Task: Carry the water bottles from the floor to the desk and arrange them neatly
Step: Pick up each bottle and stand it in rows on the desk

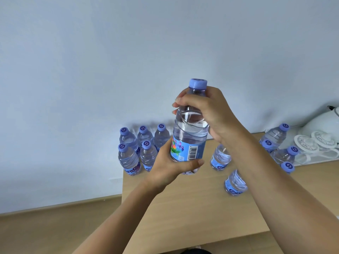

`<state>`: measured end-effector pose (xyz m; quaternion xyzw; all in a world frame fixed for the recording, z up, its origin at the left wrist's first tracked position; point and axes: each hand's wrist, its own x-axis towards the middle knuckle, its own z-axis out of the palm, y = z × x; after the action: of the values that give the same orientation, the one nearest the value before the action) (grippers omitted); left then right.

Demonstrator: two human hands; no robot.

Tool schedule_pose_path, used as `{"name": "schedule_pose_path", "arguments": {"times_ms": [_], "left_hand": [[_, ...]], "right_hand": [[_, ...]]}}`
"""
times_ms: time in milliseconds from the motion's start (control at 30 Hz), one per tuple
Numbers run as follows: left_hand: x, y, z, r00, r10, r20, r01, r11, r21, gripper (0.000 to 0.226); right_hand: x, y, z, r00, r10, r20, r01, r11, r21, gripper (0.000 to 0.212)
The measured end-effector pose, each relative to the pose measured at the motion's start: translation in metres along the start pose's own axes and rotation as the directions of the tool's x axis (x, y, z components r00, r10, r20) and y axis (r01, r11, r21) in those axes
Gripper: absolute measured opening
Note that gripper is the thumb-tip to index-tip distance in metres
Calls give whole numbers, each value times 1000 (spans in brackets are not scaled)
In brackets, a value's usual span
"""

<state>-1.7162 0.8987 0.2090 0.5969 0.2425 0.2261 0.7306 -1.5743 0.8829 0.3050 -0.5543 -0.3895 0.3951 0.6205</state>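
Spanning the lower middle of the view, the pale wooden tabletop [192, 208] runs out of frame at the right and bottom, and both forearms cover part of it. Above it a water bottle [190, 129] is held upright in the air with its purple cap on top. The right hand [212, 114] wraps its curled fingers round the shoulder below the cap; the left hand [170, 165] grips the base, thumb lying across the blue label, where a barcode shows but its digits are too small to read. A cluster of five bottles [135, 149] stands at the tabletop's far left corner, partly hidden by the left hand. More bottles [277, 142] stand to the right, some cut off by the right arm; their label lettering is only partly visible. White objects [319, 134] sit at the far right edge, hard to identify.
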Motion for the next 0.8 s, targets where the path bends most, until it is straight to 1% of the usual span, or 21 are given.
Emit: {"name": "schedule_pose_path", "arguments": {"times_ms": [67, 100, 200, 267, 300, 433, 567, 667, 800], "left_hand": [[-2, 1, 2, 1000, 10, -16, -10, 1000, -5, 45], [-4, 2, 3, 1000, 9, -22, -9, 1000, -11, 44], [-4, 5, 7, 999, 9, -46, -11, 999, -43, 41], [-3, 9, 11, 997, 24, -73, -28, 998, -57, 41], [-3, 11, 12, 996, 31, -82, -36, 998, -60, 42], [-6, 17, 12, 995, 35, -92, -39, 998, -44, 52], [-9, 22, 10, 999, 23, -29, -24, 999, -29, 47], [-11, 25, 9, 1000, 21, 8, -20, 997, -77, 53], [-13, 27, 6, 996, 2, 93, 17, 980, -200, 57]], "right_hand": [[-1, -2, 2, 999, -1, -35, 1, 1000, 9, 9], [-2, -2, 2, 997, -11, -76, 10, 1000, -9, 12], [-6, 2, 6, 979, -60, -196, 30, 988, -153, 29], [-11, 2, 12, 977, -63, -206, 26, 984, -175, 38], [-13, 1, 14, 977, -67, -203, 31, 984, -177, 38], [-14, -5, 17, 975, -81, -208, 56, 991, -122, 27], [-15, -7, 16, 976, -69, -204, 55, 996, -75, 22], [-14, -10, 12, 982, -68, -179, 63, 997, -32, 18], [-13, -12, 7, 993, -59, -99, 66, 996, 67, 17]]}}
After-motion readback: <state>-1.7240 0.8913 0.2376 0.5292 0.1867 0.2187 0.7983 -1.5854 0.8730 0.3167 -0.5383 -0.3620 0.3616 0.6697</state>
